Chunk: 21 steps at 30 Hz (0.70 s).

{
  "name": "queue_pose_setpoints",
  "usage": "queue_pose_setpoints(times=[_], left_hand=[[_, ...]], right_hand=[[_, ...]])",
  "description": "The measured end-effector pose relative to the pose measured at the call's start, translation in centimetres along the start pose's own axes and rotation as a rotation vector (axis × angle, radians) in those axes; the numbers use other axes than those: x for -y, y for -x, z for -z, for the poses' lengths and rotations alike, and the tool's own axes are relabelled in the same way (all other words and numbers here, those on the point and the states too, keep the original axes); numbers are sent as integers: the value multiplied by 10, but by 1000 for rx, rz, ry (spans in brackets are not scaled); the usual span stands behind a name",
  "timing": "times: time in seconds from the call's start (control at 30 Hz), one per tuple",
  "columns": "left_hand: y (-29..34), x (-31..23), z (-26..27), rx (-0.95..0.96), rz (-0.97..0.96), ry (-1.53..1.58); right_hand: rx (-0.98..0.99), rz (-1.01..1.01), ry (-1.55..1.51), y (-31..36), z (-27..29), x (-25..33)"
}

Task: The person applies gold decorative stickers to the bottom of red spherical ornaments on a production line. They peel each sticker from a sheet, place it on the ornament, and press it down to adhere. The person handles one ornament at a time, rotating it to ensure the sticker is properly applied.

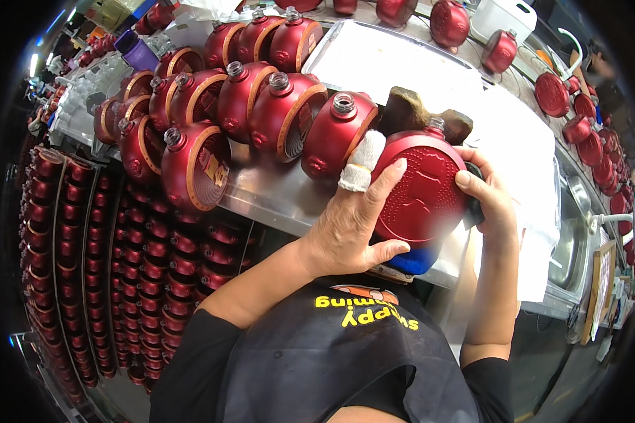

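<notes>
A round, flat-faced red glass bottle (pixel 422 192) with a clear threaded neck is held between my hands, its dotted, embossed face turned up. My left hand (pixel 342 229) grips its left edge, one fingertip on the face and the thumb by the lower rim. White wrapping (pixel 364 162) covers one of the left fingers. My right hand (pixel 492 194) holds the right edge, thumb on the face and the other fingers behind. A dark object, partly hidden, shows by that palm. Just left stands another red bottle (pixel 337 134) with an orange-gold rim band.
Several more banded red bottles (pixel 196 166) crowd the metal table at left. Behind the held bottle are brown lumps (pixel 405 109) and a white-lined tray (pixel 395 60). Something blue (pixel 413 261) sits below it. Racks of red bottles (pixel 155 275) stand lower left; a sink (pixel 575 233) is at right.
</notes>
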<state>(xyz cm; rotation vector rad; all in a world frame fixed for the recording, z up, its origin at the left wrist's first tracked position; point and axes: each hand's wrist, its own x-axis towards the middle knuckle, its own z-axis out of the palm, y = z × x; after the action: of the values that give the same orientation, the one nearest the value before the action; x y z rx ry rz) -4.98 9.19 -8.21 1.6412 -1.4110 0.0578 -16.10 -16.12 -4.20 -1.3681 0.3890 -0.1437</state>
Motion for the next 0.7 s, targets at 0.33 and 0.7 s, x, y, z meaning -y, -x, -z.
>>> queue_pose_setpoints(times=[0.33,0.7], left_hand=[[-8,-4,-14,115,-22,-435],[-10,2,-4,114,-182,-337]], right_hand=[[-147,76,305,-4,9,0],[-251,223,1810,-181,111,18]])
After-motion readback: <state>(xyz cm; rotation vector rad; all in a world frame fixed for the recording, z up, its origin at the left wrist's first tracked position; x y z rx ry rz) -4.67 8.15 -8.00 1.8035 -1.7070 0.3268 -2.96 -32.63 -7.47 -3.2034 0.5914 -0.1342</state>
